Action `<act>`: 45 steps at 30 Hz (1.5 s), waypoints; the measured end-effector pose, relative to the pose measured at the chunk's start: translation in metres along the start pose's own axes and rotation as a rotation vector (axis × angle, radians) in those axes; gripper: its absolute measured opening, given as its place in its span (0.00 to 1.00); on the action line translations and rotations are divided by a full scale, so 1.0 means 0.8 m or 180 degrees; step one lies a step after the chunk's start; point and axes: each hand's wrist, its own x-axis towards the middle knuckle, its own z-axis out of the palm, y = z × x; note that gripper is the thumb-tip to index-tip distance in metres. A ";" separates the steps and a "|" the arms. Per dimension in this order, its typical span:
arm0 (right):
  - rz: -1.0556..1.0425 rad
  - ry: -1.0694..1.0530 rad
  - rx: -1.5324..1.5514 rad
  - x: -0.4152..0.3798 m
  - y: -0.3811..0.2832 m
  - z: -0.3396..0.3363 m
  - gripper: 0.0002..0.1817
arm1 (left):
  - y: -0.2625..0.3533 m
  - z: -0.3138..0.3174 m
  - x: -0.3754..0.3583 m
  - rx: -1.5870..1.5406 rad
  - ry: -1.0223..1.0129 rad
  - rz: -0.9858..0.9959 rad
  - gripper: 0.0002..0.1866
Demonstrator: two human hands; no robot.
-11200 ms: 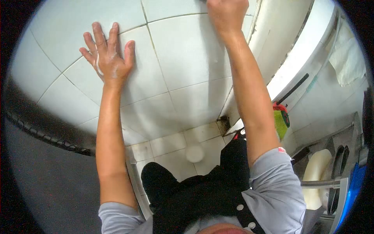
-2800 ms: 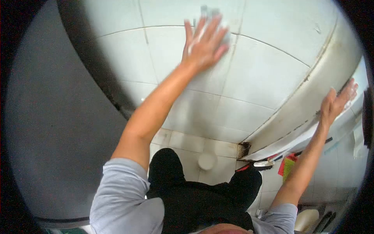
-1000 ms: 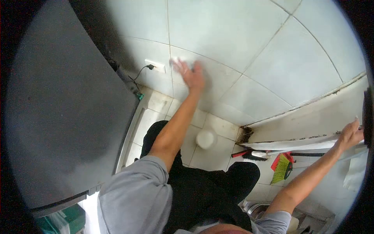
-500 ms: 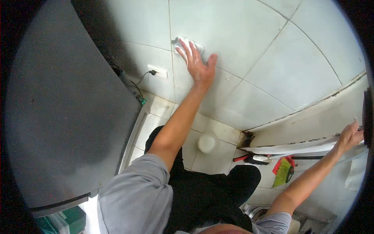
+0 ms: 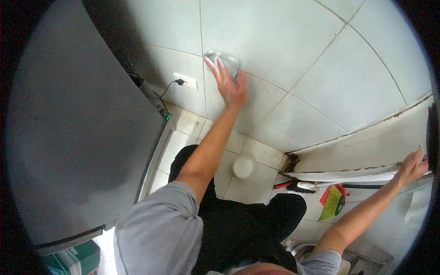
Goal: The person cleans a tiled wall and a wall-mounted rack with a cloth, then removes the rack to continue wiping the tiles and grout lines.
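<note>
My left hand (image 5: pixel 232 90) presses a soapy grey sponge (image 5: pixel 228 63) flat against the white tiled wall (image 5: pixel 268 41). White foam covers the sponge and my fingers, and the thumb points up at its right side. Far to the right, my right hand (image 5: pixel 413 165) is closed at the end of a pale ledge (image 5: pixel 366 137), beside a dark upright edge (image 5: pixel 432 137). What its fingers grip is hidden at the dark rim of the view.
A large dark grey appliance (image 5: pixel 87 133) stands at left, near a wall socket (image 5: pixel 186 81) with a black plug in it. Between my legs and the wall, a white round container (image 5: pixel 243 167) sits on the floor. A green-bristled broom (image 5: pixel 333 202) lies at right.
My left hand and the sponge have slid slightly down the wall, and the fingers have shifted lower on the sponge, baring more of it. My right hand keeps its hold, almost unmoved.
</note>
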 end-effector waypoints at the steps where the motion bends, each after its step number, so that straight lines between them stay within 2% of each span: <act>1: 0.0044 -0.0028 0.0065 0.002 0.004 -0.001 0.25 | -0.030 0.004 -0.024 0.0089 0.0040 -0.0109 0.45; 5: 0.0323 -0.0095 -0.0041 -0.011 0.055 -0.003 0.25 | -0.256 0.007 -0.175 0.1070 -0.0363 -0.1687 0.45; 6: 0.0276 -0.0095 -0.0205 -0.013 0.069 -0.005 0.26 | -0.257 -0.007 -0.168 0.1155 -0.0487 -0.2008 0.46; 7: 0.0038 -0.0078 -0.0532 -0.015 0.084 -0.006 0.26 | -0.257 -0.009 -0.158 0.0754 -0.0334 -0.2351 0.46; 8: 0.0083 -0.0122 -0.0637 -0.017 0.083 -0.007 0.25 | -0.231 -0.017 -0.136 0.0355 -0.0181 -0.2693 0.46; 11: 0.0538 -0.0275 -0.0427 -0.018 0.059 -0.006 0.21 | -0.158 0.003 -0.126 0.0785 -0.0232 -0.1475 0.44; 12: 0.0628 -0.0275 -0.0238 -0.019 0.052 -0.004 0.21 | -0.170 0.009 -0.133 0.0872 -0.0159 -0.1185 0.42; 13: 0.0476 -0.0139 0.0006 -0.015 0.055 -0.002 0.21 | -0.201 0.001 -0.136 0.0885 -0.0106 -0.1233 0.40; 16: 0.0090 0.0203 0.0515 0.002 0.017 0.002 0.20 | -0.386 -0.049 -0.140 0.0559 -0.0123 -0.2004 0.34; 17: -0.0080 0.0186 0.0330 0.007 0.010 0.002 0.20 | -0.438 -0.074 -0.132 0.0336 -0.0230 -0.2253 0.32; 18: -0.0250 0.0179 0.0146 0.012 0.004 0.002 0.21 | -0.472 -0.089 -0.124 0.0896 -0.0405 -0.2010 0.30; 20: -0.0533 -0.0006 -0.0548 0.014 0.032 -0.009 0.23 | -0.422 -0.119 -0.075 -0.0692 0.0159 -0.3197 0.31; 21: -0.0591 -0.0048 -0.0722 0.012 0.052 -0.013 0.23 | -0.411 -0.123 -0.069 -0.0890 0.0218 -0.3337 0.29; 23: -0.0453 0.0023 -0.0454 0.007 0.094 -0.006 0.23 | -0.455 -0.097 -0.123 -0.1232 0.0421 -0.2923 0.27; 25: -0.0489 0.0054 -0.0371 0.010 0.083 -0.004 0.24 | -0.568 -0.051 -0.203 -0.2759 0.0856 -0.2267 0.24; 26: -0.0554 0.0054 -0.0381 0.014 0.065 -0.006 0.25 | -0.538 -0.058 -0.189 -0.1397 0.0361 -0.2077 0.26; 27: -0.0618 0.0063 -0.0390 0.018 0.045 -0.008 0.26 | -0.493 -0.068 -0.168 0.0490 -0.0161 -0.1834 0.29; 28: -0.0682 0.0069 -0.0406 0.021 0.029 -0.011 0.26 | -0.438 -0.079 -0.143 0.1916 -0.0410 -0.1565 0.34; 29: -0.0601 0.0061 -0.0386 0.018 0.032 -0.012 0.28 | -0.437 -0.096 -0.115 0.1878 -0.0466 -0.1661 0.34; 31: -0.0296 0.0040 -0.0286 0.004 0.053 -0.009 0.30 | -0.445 -0.131 -0.052 0.0556 -0.0259 -0.2202 0.35; 33: -0.0140 0.0017 -0.0181 -0.002 0.054 -0.007 0.34 | -0.420 -0.133 -0.047 -0.0049 -0.0033 -0.2432 0.35; 36: -0.0409 0.0079 -0.0112 0.008 0.001 -0.010 0.40 | -0.392 -0.074 -0.127 0.0967 0.0067 -0.1218 0.36; 37: -0.0536 0.0121 -0.0072 0.020 -0.042 -0.008 0.41 | -0.394 -0.066 -0.141 0.1142 0.0061 -0.1077 0.37; 39: -0.0686 0.0173 -0.0019 0.029 -0.071 -0.005 0.42 | -0.468 -0.087 -0.117 0.0639 -0.0172 -0.1542 0.37; 41: -0.0669 0.0178 -0.0031 0.028 -0.073 -0.006 0.41 | -0.490 -0.112 -0.094 0.0518 -0.0253 -0.1595 0.38; 43: -0.0524 0.0174 -0.0057 0.025 -0.074 -0.008 0.41 | -0.428 -0.143 -0.030 0.0821 -0.0160 -0.1222 0.40; 45: -0.0385 0.0183 -0.0042 0.019 -0.074 -0.005 0.40 | -0.362 -0.107 -0.078 0.0118 -0.0091 -0.2160 0.40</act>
